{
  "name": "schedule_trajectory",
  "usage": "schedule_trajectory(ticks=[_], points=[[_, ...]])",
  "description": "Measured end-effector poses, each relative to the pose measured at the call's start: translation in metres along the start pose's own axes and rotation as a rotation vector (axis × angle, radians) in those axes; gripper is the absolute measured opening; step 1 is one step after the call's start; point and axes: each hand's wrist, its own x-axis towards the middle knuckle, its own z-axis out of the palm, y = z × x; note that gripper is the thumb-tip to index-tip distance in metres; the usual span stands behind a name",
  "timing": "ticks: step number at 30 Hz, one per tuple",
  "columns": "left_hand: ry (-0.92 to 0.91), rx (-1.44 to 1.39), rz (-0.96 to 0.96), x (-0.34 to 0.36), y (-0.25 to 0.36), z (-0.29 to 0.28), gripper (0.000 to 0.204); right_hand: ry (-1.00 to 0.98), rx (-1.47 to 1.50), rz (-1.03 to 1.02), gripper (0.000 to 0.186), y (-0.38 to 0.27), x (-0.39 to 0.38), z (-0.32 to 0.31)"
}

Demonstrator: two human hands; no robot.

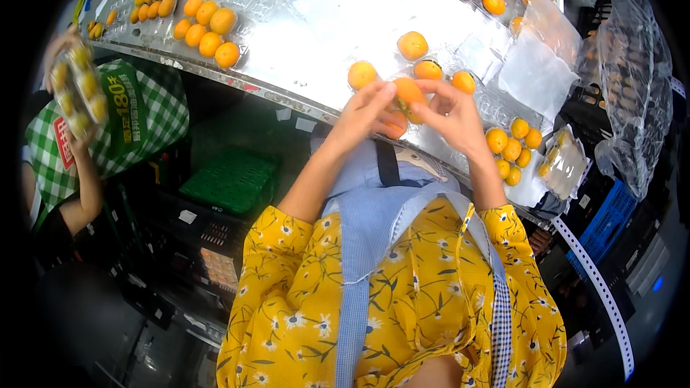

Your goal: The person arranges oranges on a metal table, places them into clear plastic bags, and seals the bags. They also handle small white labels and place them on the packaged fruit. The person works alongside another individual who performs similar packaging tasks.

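Observation:
Near the table's front edge, both hands meet at an orange. My left hand has its thumb and fingers closed against it from the left. My right hand pinches it from the other side. More fruit shows just below, partly hidden by my fingers: an orange by the left fingertips. Around my hands, single oranges lie on the table: one to the left, one farther back, and others to the right. See-through plastic trays lie beside my right hand.
The metal table carries a filled tray of oranges at left and loose oranges at right. Plastic wrap hangs beyond the right edge. At left, another person's hands hold a fruit pack; a green crate stands below.

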Motion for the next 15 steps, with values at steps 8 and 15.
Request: schedule_trajectory(ticks=[8,15], points=[[-0.044,0.153,0.532,-0.014,0.007,0.026,0.057,0.088,0.249,-0.178,0.04,0.003,-0.021,-0.004],[0.112,0.557,0.697,-0.02,0.005,0.04,0.061,0.036,0.306,-0.153,0.042,0.003,-0.022,-0.008]])
